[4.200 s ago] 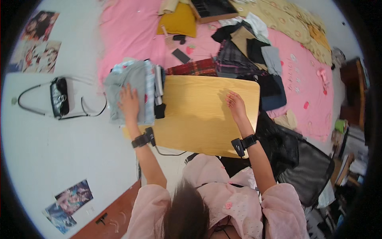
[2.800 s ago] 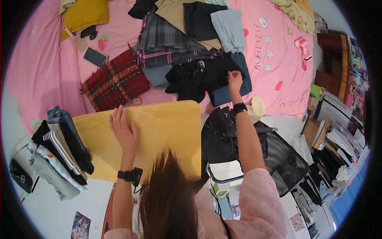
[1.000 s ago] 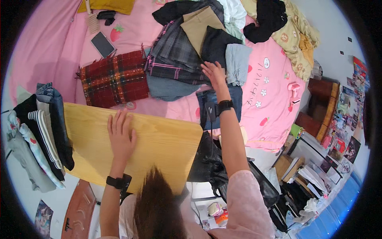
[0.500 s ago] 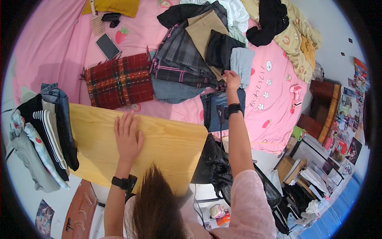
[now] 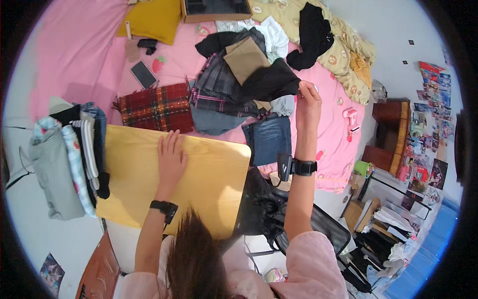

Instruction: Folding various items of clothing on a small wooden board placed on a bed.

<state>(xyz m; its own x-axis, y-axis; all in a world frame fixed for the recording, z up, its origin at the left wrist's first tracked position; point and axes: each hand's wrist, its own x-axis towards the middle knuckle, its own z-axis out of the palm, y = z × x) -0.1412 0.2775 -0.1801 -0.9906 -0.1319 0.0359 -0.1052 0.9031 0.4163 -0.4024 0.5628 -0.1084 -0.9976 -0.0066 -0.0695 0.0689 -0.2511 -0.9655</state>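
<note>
My right hand (image 5: pixel 309 99) is closed in a pinch on the right edge of a black cloth garment (image 5: pixel 271 82). That garment is partly raised and stretches leftward over a grey plaid skirt (image 5: pixel 216 79) and folded khaki cloth (image 5: pixel 246 60). A light grey-blue garment (image 5: pixel 283 106) shows partly beneath it, beside my wrist. Nearer to me lie folded blue jeans (image 5: pixel 269 139). My left hand (image 5: pixel 172 154) rests flat with fingers stretched near the far edge of a light wooden tabletop (image 5: pixel 214 174), holding nothing.
Folded clothes (image 5: pixel 57 169) are stacked at the tabletop's left end. On the pink bed lie a red plaid scarf (image 5: pixel 157 107), a phone (image 5: pixel 144 74), a comb (image 5: pixel 132 50) and a mustard cushion (image 5: pixel 154 20). A black chair (image 5: pixel 328 229) stands at my right.
My right hand has lifted the black garment's edge and drawn it to the right, opening the folded cloth out. My left hand stays on the tabletop. The whole view has shifted slightly.
</note>
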